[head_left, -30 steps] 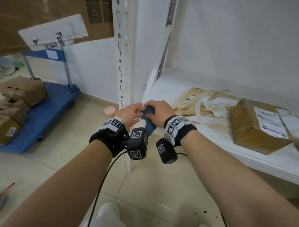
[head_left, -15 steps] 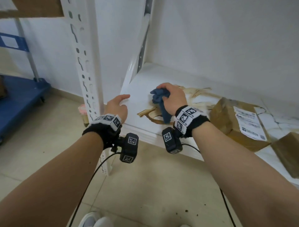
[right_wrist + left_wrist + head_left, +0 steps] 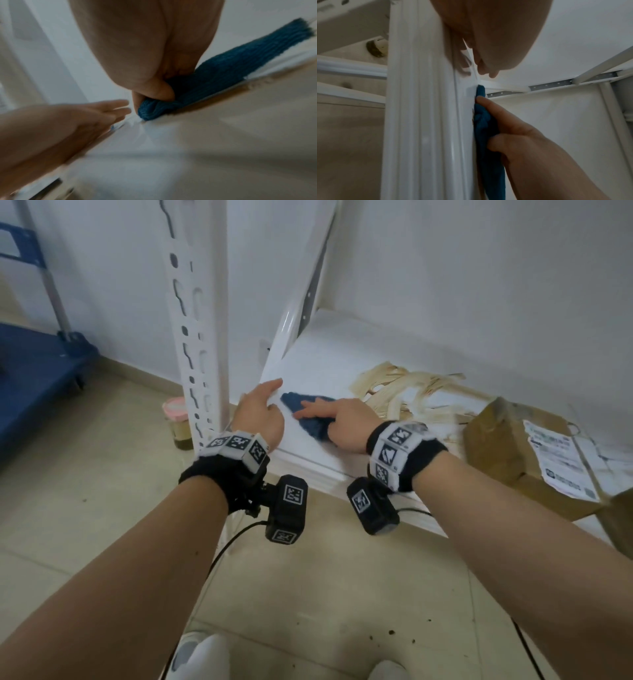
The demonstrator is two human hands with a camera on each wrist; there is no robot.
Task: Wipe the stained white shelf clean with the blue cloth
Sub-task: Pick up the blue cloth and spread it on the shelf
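Two hands work at the left front corner of the white shelf (image 3: 322,361), and the job calls for broad, overlapping strokes. Most of the brown stain (image 3: 404,392) lies to the right, just beside the cardboard parcel (image 3: 520,450), so I judge the wiping barely begun. Next in size, the blue cloth (image 3: 310,414) lies flat on the board near the front edge, apart from the stain. It is bunched into a narrow roll; spreading it wider would likely cover more per pass. The right hand (image 3: 337,422) presses it down with straight forefinger on top, while the right wrist view shows its thumb tucked against the fold. The left hand (image 3: 260,414) rests relaxed and unfolded on the shelf edge, holding nothing, well placed to brace.
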